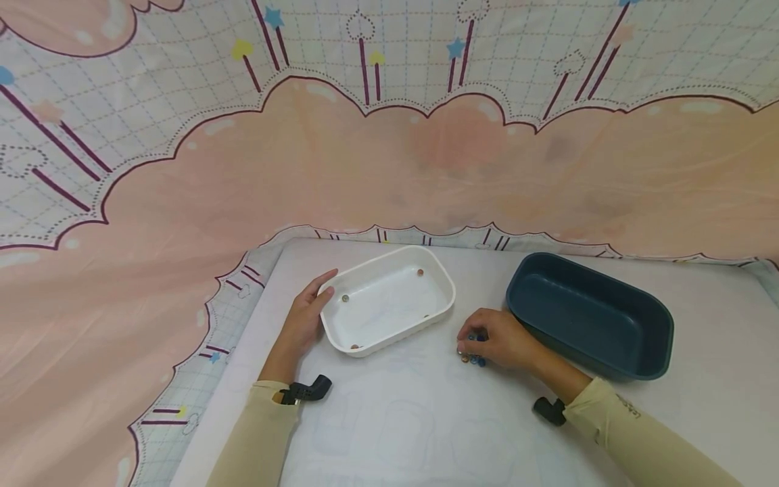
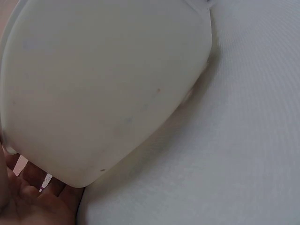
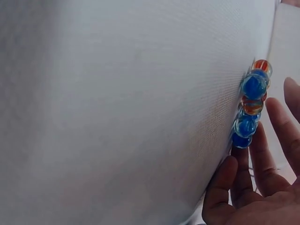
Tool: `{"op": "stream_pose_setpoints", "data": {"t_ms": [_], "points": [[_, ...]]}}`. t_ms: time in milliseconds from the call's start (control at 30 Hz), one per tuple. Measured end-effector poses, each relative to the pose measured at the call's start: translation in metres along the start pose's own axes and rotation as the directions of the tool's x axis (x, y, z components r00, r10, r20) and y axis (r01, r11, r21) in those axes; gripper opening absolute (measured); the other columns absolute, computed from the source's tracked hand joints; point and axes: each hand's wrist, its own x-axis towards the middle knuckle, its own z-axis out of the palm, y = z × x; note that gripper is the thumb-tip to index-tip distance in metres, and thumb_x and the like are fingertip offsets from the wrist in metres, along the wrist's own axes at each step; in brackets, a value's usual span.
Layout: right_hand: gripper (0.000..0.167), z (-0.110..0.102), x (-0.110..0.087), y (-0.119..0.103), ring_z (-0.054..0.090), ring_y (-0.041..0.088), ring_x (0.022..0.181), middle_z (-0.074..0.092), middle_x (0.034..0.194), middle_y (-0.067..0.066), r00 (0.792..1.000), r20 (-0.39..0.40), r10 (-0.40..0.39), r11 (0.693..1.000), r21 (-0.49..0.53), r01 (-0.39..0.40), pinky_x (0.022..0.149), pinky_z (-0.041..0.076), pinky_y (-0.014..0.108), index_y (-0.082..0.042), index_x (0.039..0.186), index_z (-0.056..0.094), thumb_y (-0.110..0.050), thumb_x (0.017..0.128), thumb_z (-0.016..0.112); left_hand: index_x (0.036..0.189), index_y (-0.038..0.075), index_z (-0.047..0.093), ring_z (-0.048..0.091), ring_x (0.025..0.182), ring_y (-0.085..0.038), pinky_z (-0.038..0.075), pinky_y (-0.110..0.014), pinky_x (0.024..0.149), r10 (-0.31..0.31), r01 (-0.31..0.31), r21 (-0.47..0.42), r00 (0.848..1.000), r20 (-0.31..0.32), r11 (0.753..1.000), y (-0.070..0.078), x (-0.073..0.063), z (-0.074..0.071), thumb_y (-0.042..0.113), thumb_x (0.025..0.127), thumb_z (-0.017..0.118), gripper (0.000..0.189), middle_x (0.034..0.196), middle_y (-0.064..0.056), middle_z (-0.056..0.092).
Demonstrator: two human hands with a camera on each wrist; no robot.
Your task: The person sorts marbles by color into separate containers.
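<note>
My left hand (image 1: pixel 304 316) holds the left end of a white rectangular tub (image 1: pixel 389 256), thumb over the rim and fingers along the outside. Several small marbles lie spread over the tub's floor, one marble (image 1: pixel 345 298) close to the thumb. The tub's pale outer wall (image 2: pixel 93 84) fills much of the left wrist view. On the white tabletop sits a cluster of glass marbles (image 3: pixel 253 107), blue ones and orange-striped ones. My right hand (image 1: pixel 502 338) reaches over this cluster, its fingers (image 3: pixel 265 164) spread and gently bent beside the marbles.
To the right of the cluster stands a dark blue rectangular tub (image 1: pixel 590 362), behind the right forearm. A patterned pink and white cloth (image 1: pixel 377 162) hangs behind the white table (image 1: pixel 389 426). Black wrist cameras (image 1: pixel 310 389) stick out from both sleeves.
</note>
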Motion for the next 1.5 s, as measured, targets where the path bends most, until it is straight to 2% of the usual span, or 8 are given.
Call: {"op": "stream_pose_setpoints", "data": {"t_ms": [233,567,1033,1500], "points": [[0.011,-0.0001,0.0015,0.0009,0.058,0.016,0.085,0.070,0.096,-0.003,0.999,0.009,0.033,0.999,-0.013,-0.033,0.068,0.048,0.023,-0.016,0.096,0.077,-0.022,0.088,0.080,0.153,0.023,0.047,0.041,0.150,-0.018,0.042,-0.033,0.117,0.006,-0.006,0.002,1.000,0.004,1.000,0.0003,0.0001,0.0002,0.029,0.107,0.053,0.047,0.163,0.007,0.040],[0.013,0.0022,0.0042,0.0015,0.059,0.016,0.087,0.071,0.096,-0.003,0.998,0.004,0.070,0.997,-0.025,-0.070,0.074,0.050,0.026,-0.016,0.097,0.077,-0.022,0.087,0.081,0.153,0.026,0.048,0.040,0.150,-0.019,0.042,-0.035,0.117,0.004,-0.004,0.013,1.000,0.000,1.000,-0.0003,0.0009,-0.0007,0.031,0.107,0.054,0.046,0.163,0.007,0.039],[0.007,0.0042,0.0049,0.0027,0.058,0.014,0.090,0.069,0.097,-0.005,0.999,0.009,0.052,0.998,-0.035,-0.052,0.079,0.050,0.027,-0.020,0.091,0.079,-0.021,0.085,0.083,0.153,0.025,0.048,0.039,0.151,-0.018,0.041,-0.035,0.118,-0.007,0.007,0.015,1.000,-0.006,1.000,-0.0013,0.0012,-0.0001,0.031,0.107,0.054,0.046,0.164,0.007,0.038],[0.006,0.0076,0.0046,0.0033,0.057,0.012,0.093,0.065,0.099,-0.005,0.997,0.007,0.073,0.996,-0.053,-0.073,0.075,0.049,0.026,-0.025,0.081,0.079,-0.023,0.083,0.085,0.154,0.024,0.047,0.043,0.149,-0.020,0.044,-0.031,0.114,0.012,-0.012,0.000,1.000,0.010,1.000,-0.0017,0.0009,-0.0004,0.030,0.107,0.053,0.047,0.163,0.006,0.040]]}}
